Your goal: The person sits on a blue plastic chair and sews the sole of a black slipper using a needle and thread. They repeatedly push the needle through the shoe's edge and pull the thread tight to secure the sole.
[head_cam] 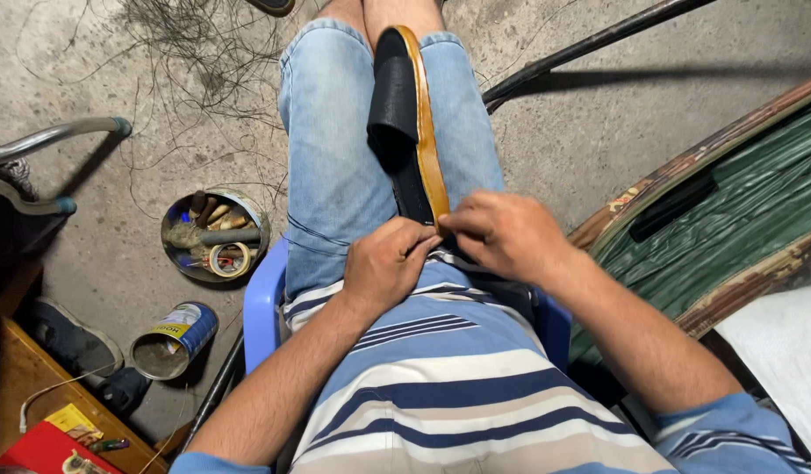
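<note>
We see a black slip-on shoe with a tan leather-like sole edge (412, 132) clamped upright between the denim-clad knees, its heel end at the lap. Our left hand (383, 266) curls its fingers onto that heel end; our right hand (508, 233) pinches the sole edge just beside it, though whether a needle or thread sits in the pinch we cannot tell. We judge this edge work near the heel, calling for steady pressure. Left of the shoe lies a round metal tin of tools (215, 235), with an open blue can (173, 341) nearer us.

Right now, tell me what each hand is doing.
Left hand: fingers pinched on the heel end of the black shoe.
Right hand: closed on the same end.
</note>
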